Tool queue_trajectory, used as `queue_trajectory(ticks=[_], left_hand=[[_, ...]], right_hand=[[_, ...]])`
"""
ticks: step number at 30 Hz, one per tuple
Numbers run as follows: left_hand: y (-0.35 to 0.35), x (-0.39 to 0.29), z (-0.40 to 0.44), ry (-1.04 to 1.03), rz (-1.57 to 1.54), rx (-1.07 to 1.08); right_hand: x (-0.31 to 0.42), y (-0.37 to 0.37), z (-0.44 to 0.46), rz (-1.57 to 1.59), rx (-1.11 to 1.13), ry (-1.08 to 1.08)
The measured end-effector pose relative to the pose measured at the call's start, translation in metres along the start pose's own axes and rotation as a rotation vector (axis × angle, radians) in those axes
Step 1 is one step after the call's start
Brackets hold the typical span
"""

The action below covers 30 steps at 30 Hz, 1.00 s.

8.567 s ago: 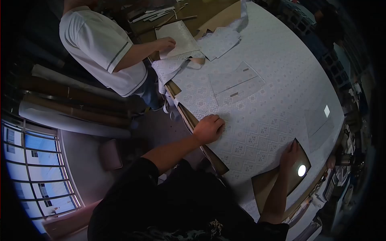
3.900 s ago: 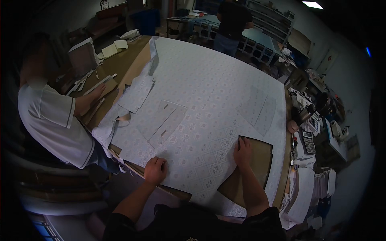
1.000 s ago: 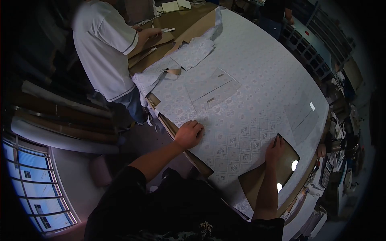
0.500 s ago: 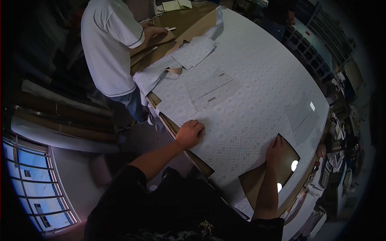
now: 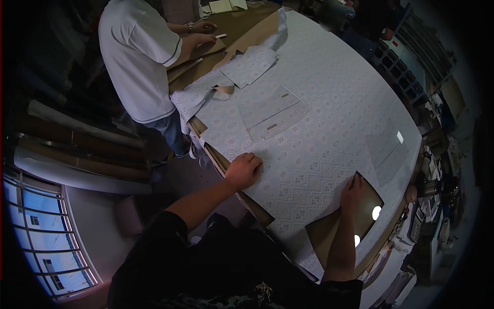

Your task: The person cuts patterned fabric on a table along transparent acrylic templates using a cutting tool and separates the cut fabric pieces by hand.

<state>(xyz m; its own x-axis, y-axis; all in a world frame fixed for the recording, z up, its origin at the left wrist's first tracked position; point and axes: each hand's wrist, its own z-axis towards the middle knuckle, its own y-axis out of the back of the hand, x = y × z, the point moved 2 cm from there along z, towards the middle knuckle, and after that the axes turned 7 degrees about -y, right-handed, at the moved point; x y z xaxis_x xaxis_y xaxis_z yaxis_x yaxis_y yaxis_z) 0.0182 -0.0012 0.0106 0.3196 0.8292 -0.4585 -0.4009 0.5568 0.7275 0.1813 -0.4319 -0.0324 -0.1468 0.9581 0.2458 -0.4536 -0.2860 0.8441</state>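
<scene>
"Patterned fabric (image 5: pixel 319 129) first, as the biggest. Where does it lie?"

"Over most of the tabletop (image 5: pixel 254 18), from the middle of the view out to between twelve and four o'clock. Bare brown tabletop shows toward twelve."

"What's next in size?"

"Long rolls (image 5: pixel 77 160) stacked at nine o'clock, then a co-worker in a white shirt (image 5: pixel 136 62) at ten, standing by the table's edge."

"And after those?"

"An angular opening (image 5: pixel 368 206) in the fabric at four o'clock, with a brown surface showing through. One clear sheet (image 5: pixel 267 116) lies flat near the middle, toward one o'clock; a second clear sheet (image 5: pixel 383 154) is at three. Toward twelve there's a loose fabric piece (image 5: pixel 252 67)."

"The hands?"

"The left grip (image 5: pixel 244 171) is at the centre of the dial, resting on the cloth near its edge, fingers curled. The right grip (image 5: pixel 352 193) is between three and four, bent fingers at the opening's upper corner. I can't tell whether either one grasps anything."

"Smallest?"

"Two brownish strips (image 5: pixel 271 126), on the sheet toward one."
</scene>
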Motion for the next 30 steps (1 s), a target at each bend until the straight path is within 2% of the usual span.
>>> queue_trajectory(ticks=[30], left_hand=[[0.0016, -0.0012, 0.0008, 0.006, 0.025, -0.011]], right_hand=[[-0.0023, -0.0024, 0.0005, 0.008, 0.08, -0.079]])
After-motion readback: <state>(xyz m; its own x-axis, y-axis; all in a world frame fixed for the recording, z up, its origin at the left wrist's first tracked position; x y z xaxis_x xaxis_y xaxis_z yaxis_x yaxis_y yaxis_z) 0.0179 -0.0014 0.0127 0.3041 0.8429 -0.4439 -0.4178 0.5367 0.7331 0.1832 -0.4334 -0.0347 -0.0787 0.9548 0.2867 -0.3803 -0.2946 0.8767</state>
